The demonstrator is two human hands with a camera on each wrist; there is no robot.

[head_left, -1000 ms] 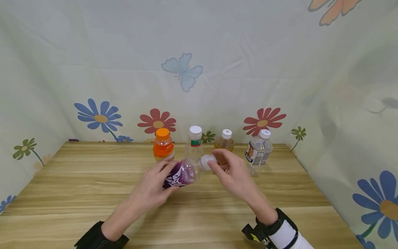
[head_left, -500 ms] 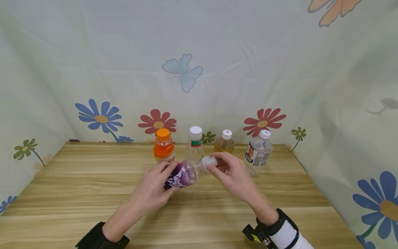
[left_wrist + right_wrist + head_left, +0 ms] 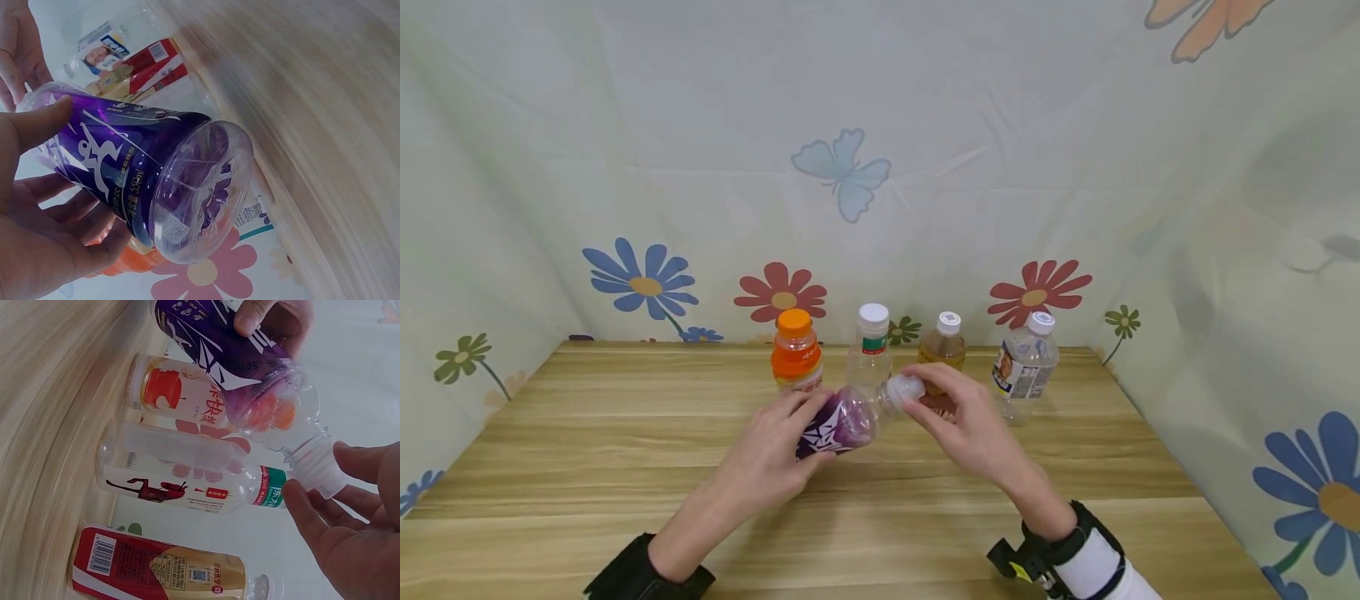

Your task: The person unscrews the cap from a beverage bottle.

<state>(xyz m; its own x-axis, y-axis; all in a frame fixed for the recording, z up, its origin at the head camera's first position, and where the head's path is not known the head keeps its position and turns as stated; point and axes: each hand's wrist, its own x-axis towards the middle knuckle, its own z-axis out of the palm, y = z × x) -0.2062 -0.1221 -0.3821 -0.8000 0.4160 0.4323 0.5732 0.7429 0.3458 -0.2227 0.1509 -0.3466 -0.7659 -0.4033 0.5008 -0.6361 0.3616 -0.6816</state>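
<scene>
My left hand (image 3: 766, 450) grips a clear plastic drink bottle (image 3: 841, 422) with a purple label. The bottle is held tilted above the table, its neck toward the right and its base (image 3: 203, 192) facing the left wrist camera. At the neck, the thumb and fingers of my right hand (image 3: 976, 427) pinch the translucent white cap (image 3: 319, 467). The cap sits on the bottle's mouth. Some of the left fingers are hidden behind the bottle in the head view.
Behind the hands stand an orange-capped bottle (image 3: 796, 360), a clear white-capped bottle (image 3: 870, 360), an amber bottle (image 3: 942, 348) partly covered by the right hand, and a clear bottle with a printed label (image 3: 1025, 367). A flowered curtain (image 3: 700, 192) surrounds the wooden table (image 3: 625, 433).
The right thumb and fingers shift slightly about the cap. The bottle tips a little to the right, while the left hand's grip stays the same. The standing bottles keep their places.
</scene>
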